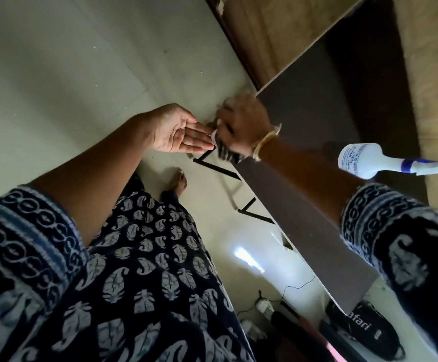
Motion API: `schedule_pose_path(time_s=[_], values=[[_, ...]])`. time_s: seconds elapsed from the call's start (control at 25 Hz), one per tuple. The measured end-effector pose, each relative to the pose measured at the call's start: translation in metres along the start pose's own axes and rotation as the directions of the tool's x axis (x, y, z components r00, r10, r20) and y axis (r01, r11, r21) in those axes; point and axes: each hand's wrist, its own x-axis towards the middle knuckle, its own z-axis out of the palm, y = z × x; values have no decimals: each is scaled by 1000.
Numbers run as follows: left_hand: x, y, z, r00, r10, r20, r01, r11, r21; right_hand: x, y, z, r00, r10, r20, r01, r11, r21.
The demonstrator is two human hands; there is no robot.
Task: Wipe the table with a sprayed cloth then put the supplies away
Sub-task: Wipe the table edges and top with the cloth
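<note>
1 table (304, 158) right of centre, 1 spray bottle (364, 160) at right, 1 cloth (225, 150) mid-frame, 2 hands: left hand (178, 131), right hand (244, 124); 1 black bag (364, 327) lower right.

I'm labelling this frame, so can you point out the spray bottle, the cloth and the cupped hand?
spray bottle (361, 161): head view, on its white body.
cloth (227, 152): head view, on the striped part hanging below the table edge.
left hand (180, 133): head view, on the open palm.
</note>
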Motion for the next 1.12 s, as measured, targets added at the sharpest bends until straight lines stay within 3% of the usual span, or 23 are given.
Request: schedule_pose_path(time_s=[0.12,0.28,0.48,0.88,1.12], values=[[-3,5,1,996,-36,-78,42,997,70,-4,-19,14,989,-111,-95,116,992,46],[4,24,13,995,2,-95,16,981,192,6,32,13,948,-243,-207,254,967,25],[32,58,47,985,139,-99,-107,955,275,18,140,0,985,-57,-160,49,997,-54],[134,161,143,932,317,-178,-223,885,410,46,336,-9,990,30,-141,-44,995,-94],[193,218,201,843,468,-264,-314,828,465,58,414,-15,988,54,-142,-68,993,-98]])
